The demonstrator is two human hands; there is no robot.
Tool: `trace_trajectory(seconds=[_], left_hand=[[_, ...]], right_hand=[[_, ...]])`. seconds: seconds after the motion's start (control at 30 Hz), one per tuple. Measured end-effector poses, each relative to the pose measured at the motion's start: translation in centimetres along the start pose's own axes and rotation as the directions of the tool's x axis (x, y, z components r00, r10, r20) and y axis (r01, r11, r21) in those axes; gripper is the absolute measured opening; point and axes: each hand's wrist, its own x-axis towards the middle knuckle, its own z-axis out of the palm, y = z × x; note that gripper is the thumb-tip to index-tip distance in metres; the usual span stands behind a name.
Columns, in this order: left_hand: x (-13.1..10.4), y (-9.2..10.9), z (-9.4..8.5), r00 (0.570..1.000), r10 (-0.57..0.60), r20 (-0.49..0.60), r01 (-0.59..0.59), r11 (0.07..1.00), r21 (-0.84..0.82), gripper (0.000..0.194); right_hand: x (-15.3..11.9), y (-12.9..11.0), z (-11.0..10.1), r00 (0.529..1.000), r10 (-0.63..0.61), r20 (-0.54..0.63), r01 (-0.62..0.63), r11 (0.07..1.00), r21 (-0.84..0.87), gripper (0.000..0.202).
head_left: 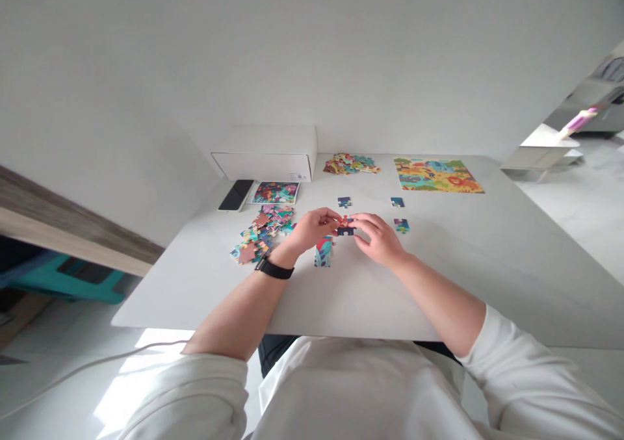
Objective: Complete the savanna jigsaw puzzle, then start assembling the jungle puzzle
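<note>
Between my two hands are joined jigsaw puzzle pieces [346,227], red above and dark blue below. My left hand [316,227], with a black band on its wrist, pinches their left side. My right hand [379,237] has its fingers closed on their right side. Just below my left hand lies a joined strip of puzzle pieces [322,253] in red and light blue, its top partly hidden. A single puzzle piece [344,202] lies beyond my hands. Two more loose pieces, one farther [397,202] and one nearer [402,225], lie to the right.
A heap of loose pieces [263,232] spreads to the left, with a picture card [275,192] and a phone [236,195] behind it. A white box [266,157] stands against the wall. Another heap [351,164] and an assembled animal puzzle [439,175] lie at the back.
</note>
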Motion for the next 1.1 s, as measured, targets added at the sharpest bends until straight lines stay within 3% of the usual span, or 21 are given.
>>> trace_trajectory(seconds=[0.3,0.43,0.57,0.7,0.8,0.93,1.1], left_hand=[[0.1,-0.3,-0.2,0.999,-0.040,0.013,0.040,0.998,0.055,0.030],[0.2,-0.1,-1.9,0.995,0.012,-0.094,0.011,0.972,0.236,0.019],[0.0,0.6,-4.8,0.961,0.116,-0.250,0.015,0.884,0.467,0.023],[-0.9,1.4,-7.0,0.926,0.238,-0.294,0.053,0.688,0.724,0.025],[-1.3,1.5,-7.9,0.934,0.254,-0.252,0.074,0.551,0.831,0.028],[-1.4,0.8,-8.4,0.972,0.219,-0.082,-0.018,0.421,0.907,0.040],[-1.5,-0.1,-8.2,0.971,0.212,0.109,-0.185,0.381,0.906,0.046]], right_hand=[[0.0,0.1,0.0,1.000,-0.001,0.021,0.002,0.999,-0.037,0.036],[-0.1,0.5,0.1,1.000,0.027,-0.001,-0.027,0.999,-0.023,0.034],[0.1,1.5,0.0,0.997,0.083,0.008,-0.083,0.996,-0.013,0.032],[1.1,2.2,-0.3,0.991,0.121,0.055,-0.120,0.993,-0.008,0.030],[2.6,2.3,-0.6,0.987,0.115,0.110,-0.115,0.993,-0.006,0.030],[4.9,2.0,-0.3,0.981,0.098,0.166,-0.104,0.994,0.030,0.032],[5.6,1.5,2.1,0.975,0.148,0.167,-0.166,0.981,0.098,0.032]])
